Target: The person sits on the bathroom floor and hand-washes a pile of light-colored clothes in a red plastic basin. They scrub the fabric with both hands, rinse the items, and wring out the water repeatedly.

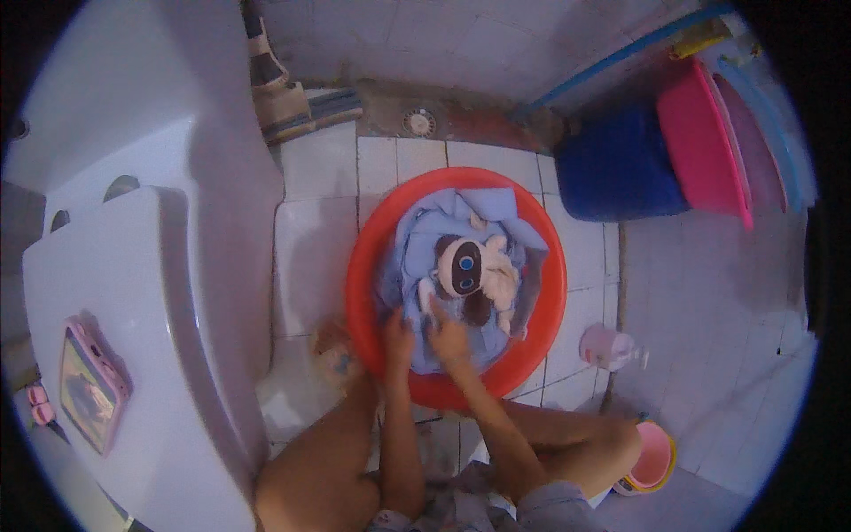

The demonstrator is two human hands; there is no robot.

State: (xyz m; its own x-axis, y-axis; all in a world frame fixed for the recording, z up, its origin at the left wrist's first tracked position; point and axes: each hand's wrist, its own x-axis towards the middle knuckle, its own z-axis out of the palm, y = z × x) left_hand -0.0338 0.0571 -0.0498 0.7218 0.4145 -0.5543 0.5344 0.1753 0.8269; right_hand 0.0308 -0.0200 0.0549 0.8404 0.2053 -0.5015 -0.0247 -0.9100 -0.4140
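Observation:
A round red basin (358, 328) stands on the tiled floor between my knees. Light blue cloth (496, 202), bunched and wet-looking, fills it. On the cloth lies a plush toy (499, 277) with a cream body, a dark face patch and big blue eyes. My left hand (397, 341) reaches over the near left rim onto the cloth, its fingers smeared by motion. Beside it my right hand (449, 341) has its fingers bent at the near side of the toy. A small white thing (426, 294) shows at those fingertips; its kind is unclear.
A white washing machine (226, 355) stands at the left, with a phone in a pink case (93, 386) on top. Blue (612, 164) and pink tubs (705, 146) lean at the far right. A clear container (605, 347) and pink bucket (651, 457) sit nearer; a drain (419, 122) lies behind.

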